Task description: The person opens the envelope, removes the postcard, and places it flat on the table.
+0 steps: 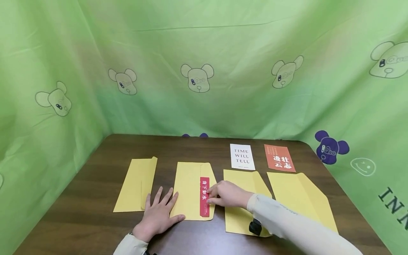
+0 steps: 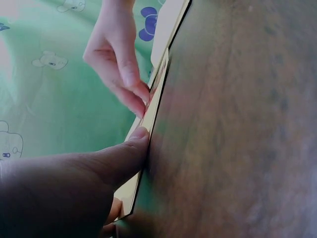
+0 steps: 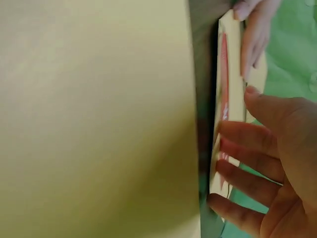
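A red card point(image 1: 204, 207) with white characters lies along the flap side of a yellow envelope point(image 1: 187, 187). Only a narrow strip of it shows; its left part seems tucked inside the envelope. My right hand point(image 1: 230, 194) touches the card's right edge with extended fingertips. In the right wrist view the fingers point(image 3: 250, 181) are spread apart and the thumb stands away from them. My left hand point(image 1: 159, 215) lies spread at the same envelope's left edge, its thumb point(image 2: 133, 148) resting on the lower corner.
Another yellow envelope point(image 1: 129, 187) lies on the left of the brown table point(image 1: 86, 184). Two more envelopes lie to the right, one point(image 1: 237, 216) under my right forearm, one point(image 1: 287, 187) beyond it. Behind them are a white card point(image 1: 242, 157) and an orange-red card point(image 1: 279, 158). Green cloth point(image 1: 197, 113) surrounds the table.
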Available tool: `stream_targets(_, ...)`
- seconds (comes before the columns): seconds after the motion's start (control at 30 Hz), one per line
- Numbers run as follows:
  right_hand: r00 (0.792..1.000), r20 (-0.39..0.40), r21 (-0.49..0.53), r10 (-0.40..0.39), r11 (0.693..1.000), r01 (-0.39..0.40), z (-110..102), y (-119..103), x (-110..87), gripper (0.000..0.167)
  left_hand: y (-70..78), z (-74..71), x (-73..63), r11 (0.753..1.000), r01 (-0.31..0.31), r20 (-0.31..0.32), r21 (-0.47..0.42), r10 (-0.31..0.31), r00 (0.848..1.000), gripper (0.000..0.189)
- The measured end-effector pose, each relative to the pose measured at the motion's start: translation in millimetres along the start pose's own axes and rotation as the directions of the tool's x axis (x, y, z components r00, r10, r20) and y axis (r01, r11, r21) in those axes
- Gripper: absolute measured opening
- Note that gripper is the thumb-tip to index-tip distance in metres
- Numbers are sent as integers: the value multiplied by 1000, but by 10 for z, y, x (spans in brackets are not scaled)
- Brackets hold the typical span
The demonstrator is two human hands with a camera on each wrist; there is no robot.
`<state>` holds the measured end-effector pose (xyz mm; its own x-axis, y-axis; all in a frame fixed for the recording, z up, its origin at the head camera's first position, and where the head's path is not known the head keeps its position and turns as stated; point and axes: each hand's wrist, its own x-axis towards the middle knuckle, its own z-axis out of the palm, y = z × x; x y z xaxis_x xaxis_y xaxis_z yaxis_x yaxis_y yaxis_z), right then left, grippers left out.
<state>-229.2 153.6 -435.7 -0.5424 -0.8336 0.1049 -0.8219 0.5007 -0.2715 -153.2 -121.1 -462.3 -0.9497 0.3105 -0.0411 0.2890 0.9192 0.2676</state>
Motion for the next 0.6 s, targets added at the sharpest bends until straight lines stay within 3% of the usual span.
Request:
stream_targets(0.2,984,-85,78,154,986,-148,92,8,96,24,0,3,-10,1000,-4,-13,-1,4,1000,80)
stream_targets(0.4,932,-72,259,354,909,-326,185,110,147,76,18,-11,-11,1000,-12,-14,-2,12,1000,80)
stream_targets(0.6,910,-56,320,411,870,-374,162,107,228,91,11,0,-9,1000,-6,-12,-5,6,1000,80)
